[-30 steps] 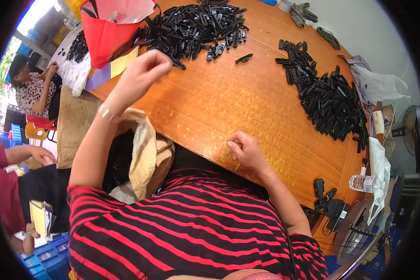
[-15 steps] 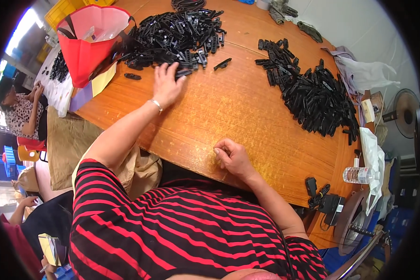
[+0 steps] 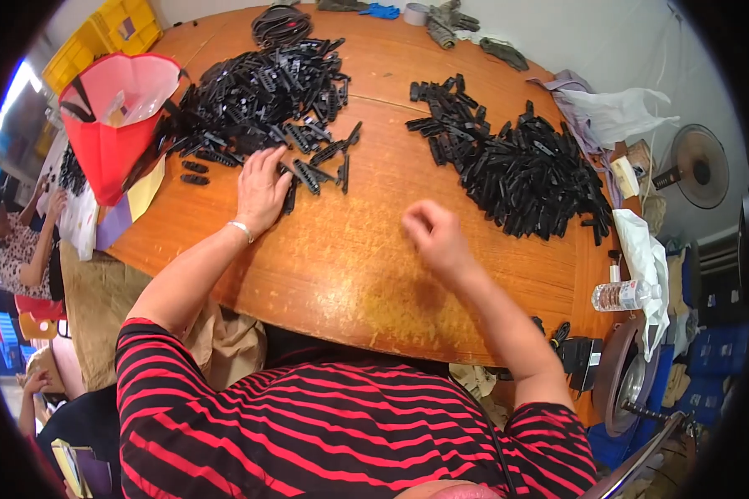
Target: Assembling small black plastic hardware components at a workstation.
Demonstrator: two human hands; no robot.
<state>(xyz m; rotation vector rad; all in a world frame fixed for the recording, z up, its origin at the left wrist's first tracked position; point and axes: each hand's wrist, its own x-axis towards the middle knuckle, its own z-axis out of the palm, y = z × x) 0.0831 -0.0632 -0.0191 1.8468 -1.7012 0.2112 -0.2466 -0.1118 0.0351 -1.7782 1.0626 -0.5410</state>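
Note:
My left hand (image 3: 264, 190) lies on the near edge of a large pile of black plastic clips (image 3: 254, 91), fingers stretched out over the pieces. One clip pokes out beside its thumb, and a few loose clips (image 3: 308, 176) lie just right of it. Above the middle of the table, my right hand (image 3: 437, 237) is loosely curled, thumb and forefinger forming a ring; I see nothing in it. A second heap of black clips (image 3: 533, 170) is spread to its right.
A red fabric bag (image 3: 112, 137) stands left of the pile, with yellow crates (image 3: 100, 41) behind. A clear bottle (image 3: 620, 296), a black adapter (image 3: 580, 358) and a fan (image 3: 697, 166) are on the right. A coiled cable (image 3: 280, 27) lies at the back. Another person (image 3: 25, 249) sits left.
The view has shifted. Several clips now lie loose at the pile's near right edge, around my left hand. My right hand has lifted and moved away from the table's near edge.

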